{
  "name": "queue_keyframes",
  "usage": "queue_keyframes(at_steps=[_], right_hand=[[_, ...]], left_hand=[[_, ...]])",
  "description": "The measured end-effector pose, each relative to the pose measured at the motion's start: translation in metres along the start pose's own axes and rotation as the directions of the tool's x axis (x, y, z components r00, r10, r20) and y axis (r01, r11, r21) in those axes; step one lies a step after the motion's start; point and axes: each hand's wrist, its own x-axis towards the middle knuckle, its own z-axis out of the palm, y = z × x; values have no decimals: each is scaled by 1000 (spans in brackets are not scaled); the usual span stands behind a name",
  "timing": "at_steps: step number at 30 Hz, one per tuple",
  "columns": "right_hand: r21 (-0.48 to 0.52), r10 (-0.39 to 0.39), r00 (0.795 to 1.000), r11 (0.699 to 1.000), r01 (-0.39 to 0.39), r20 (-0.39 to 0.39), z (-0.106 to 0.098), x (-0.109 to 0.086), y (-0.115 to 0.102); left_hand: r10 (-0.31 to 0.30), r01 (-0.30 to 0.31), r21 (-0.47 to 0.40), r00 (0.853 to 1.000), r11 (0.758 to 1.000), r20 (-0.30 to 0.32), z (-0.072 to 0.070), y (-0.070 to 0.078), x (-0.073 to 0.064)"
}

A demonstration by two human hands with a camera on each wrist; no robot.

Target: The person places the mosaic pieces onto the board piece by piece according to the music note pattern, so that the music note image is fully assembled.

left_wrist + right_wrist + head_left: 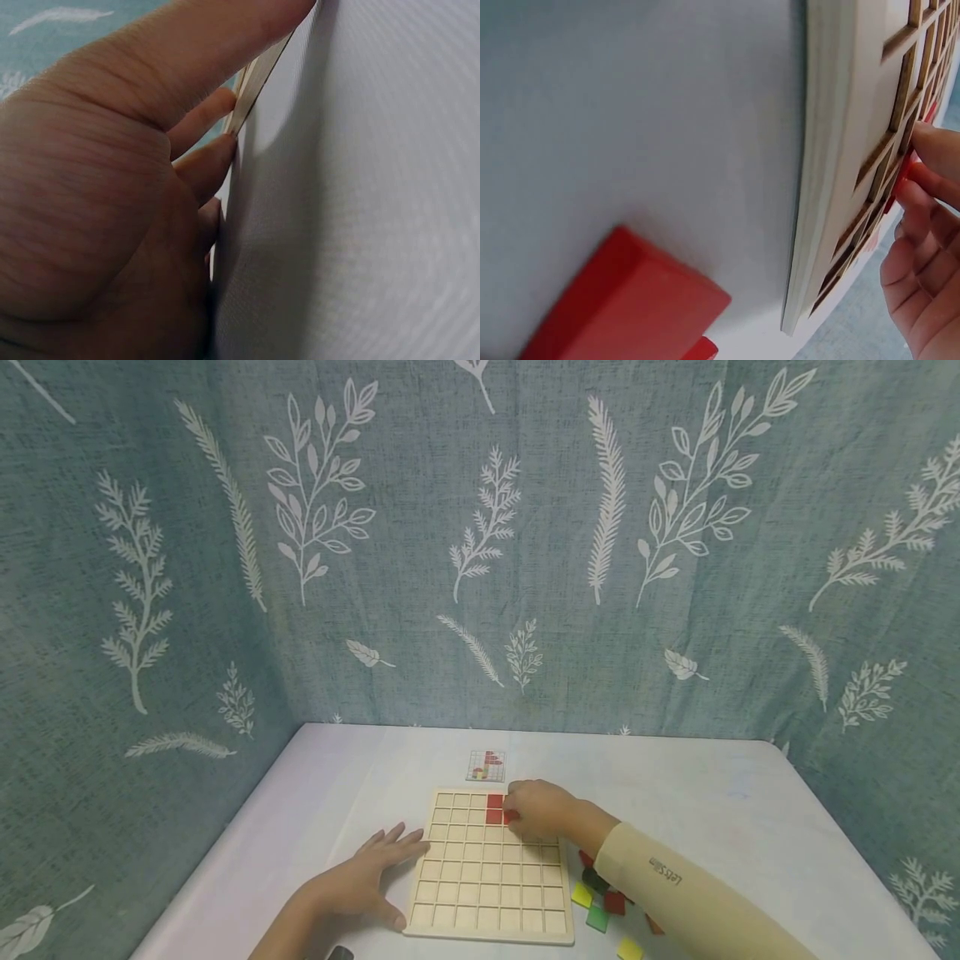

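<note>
A pale wooden grid board (pixel 472 893) lies on the white table. Red square tiles (pixel 494 802) fill two of its cells near the far edge. Over that far part, my right hand (pixel 536 810) pinches another red tile (pixel 900 184) between thumb and fingers, against the grid; the hand hides part of the tile and neighbouring cells. Along the board's left side my left hand (pixel 367 877) lies with fingers spread, its thumb and fingertips touching the edge. The left wrist view shows that same hand (pixel 90 202) close up against the board's side (pixel 259 82).
A small printed card (pixel 486 766) with a coloured grid pattern lies beyond the board. To the right are loose tiles: yellow (pixel 582 894), green (pixel 597 918), red (pixel 615 903) and others, partly under the right forearm. A small dark object (pixel 341 952) is at the front edge.
</note>
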Motion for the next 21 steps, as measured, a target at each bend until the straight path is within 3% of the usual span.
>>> queue_keyframes(at_steps=[12, 21], right_hand=[[1, -9, 1000, 1000, 9, -22, 2, 1, 0], [22, -67, 995, 997, 69, -75, 2, -7, 11]], left_hand=[[14, -14, -5, 1000, 1000, -1, -1, 0, -1], [-6, 6, 3, 1000, 1000, 3, 1, -3, 0]])
